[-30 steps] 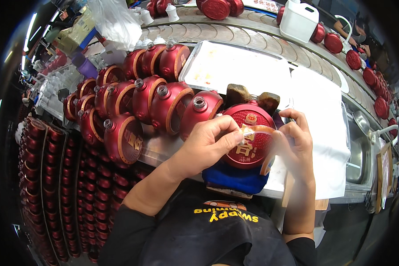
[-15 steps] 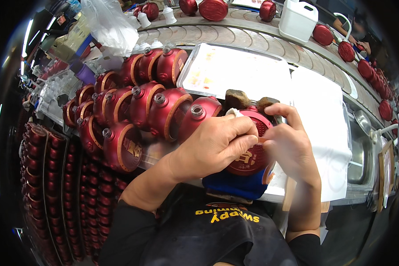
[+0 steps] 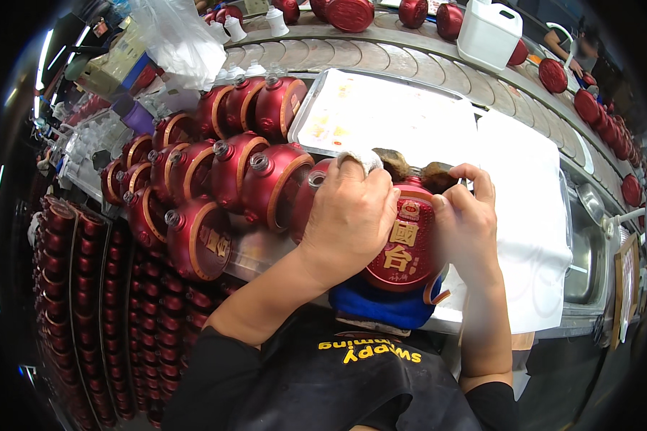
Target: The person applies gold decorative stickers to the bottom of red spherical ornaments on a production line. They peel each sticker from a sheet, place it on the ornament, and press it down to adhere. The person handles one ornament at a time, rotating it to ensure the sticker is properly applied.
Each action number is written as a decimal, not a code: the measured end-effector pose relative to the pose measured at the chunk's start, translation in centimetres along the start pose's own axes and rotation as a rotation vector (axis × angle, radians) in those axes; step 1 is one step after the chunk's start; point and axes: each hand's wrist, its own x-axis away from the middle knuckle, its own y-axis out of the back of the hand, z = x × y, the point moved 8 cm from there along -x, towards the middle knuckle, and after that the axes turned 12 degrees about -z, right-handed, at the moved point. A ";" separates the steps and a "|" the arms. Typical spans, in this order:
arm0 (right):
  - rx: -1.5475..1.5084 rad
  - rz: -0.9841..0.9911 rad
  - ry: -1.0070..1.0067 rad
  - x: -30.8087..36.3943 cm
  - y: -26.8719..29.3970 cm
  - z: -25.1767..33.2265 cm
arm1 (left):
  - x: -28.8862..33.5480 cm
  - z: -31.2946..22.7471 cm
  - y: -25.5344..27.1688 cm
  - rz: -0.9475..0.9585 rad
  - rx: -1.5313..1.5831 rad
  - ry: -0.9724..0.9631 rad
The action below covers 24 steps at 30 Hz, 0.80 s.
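A round, flat-faced dark red bottle (image 3: 407,248) with gold raised characters leans face up on a blue cloth pad (image 3: 381,305). Its top end lies against two worn brown blocks (image 3: 436,176). My left hand (image 3: 356,212) is closed on a bunched white cloth (image 3: 365,159) at the bottle's upper left edge. On the opposite edge, my right hand (image 3: 469,223) has its fingers bent and thumb pressed in by the rim; what they pinch is hidden and partly blurred. A thin copper-coloured strip (image 3: 434,293) curls loose at the bottle's lower right.
Several red bottles with copper-coloured rims (image 3: 271,183) crowd the left. Beyond the work spot lie a metal tray (image 3: 300,115) with small stickers and a white sheet (image 3: 521,215). A slatted conveyor (image 3: 381,56) carries bottles and a white jug (image 3: 489,36). A sink (image 3: 586,248) sits right.
My hands have moved apart, uncovering the bottle's face. My left hand, with the white cloth, went up and left; my right shifted slightly along the rim. Bottles on the conveyor have shifted.
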 end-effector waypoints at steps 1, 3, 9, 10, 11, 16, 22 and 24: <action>0.009 -0.011 -0.006 0.0 -0.1 -0.1 | 0.0 -0.2 -0.2 -0.010 -0.046 -0.030; 0.071 -0.034 0.034 -0.1 -0.1 0.2 | 0.0 -0.5 -0.7 -0.018 -0.138 -0.078; 0.110 -0.038 0.047 -0.4 -0.5 0.0 | -0.2 -0.5 -1.1 -0.002 -0.234 -0.091; 0.111 -0.036 0.052 -0.4 -0.5 0.0 | -0.3 -0.5 -1.1 0.005 -0.239 -0.086; 0.111 -0.034 0.050 -0.5 -0.6 0.0 | -0.4 -0.4 -1.1 0.013 -0.243 -0.082; 0.104 -0.029 0.035 -0.6 -0.9 -0.2 | -0.6 -0.3 -1.0 0.041 -0.284 -0.096; 0.011 -0.010 -0.072 -0.6 -1.0 -0.9 | -0.9 -0.4 -0.9 0.034 -0.241 -0.119; -0.001 -0.008 -0.092 -0.5 -0.9 -1.1 | -0.9 -0.2 -1.2 0.081 -0.278 -0.110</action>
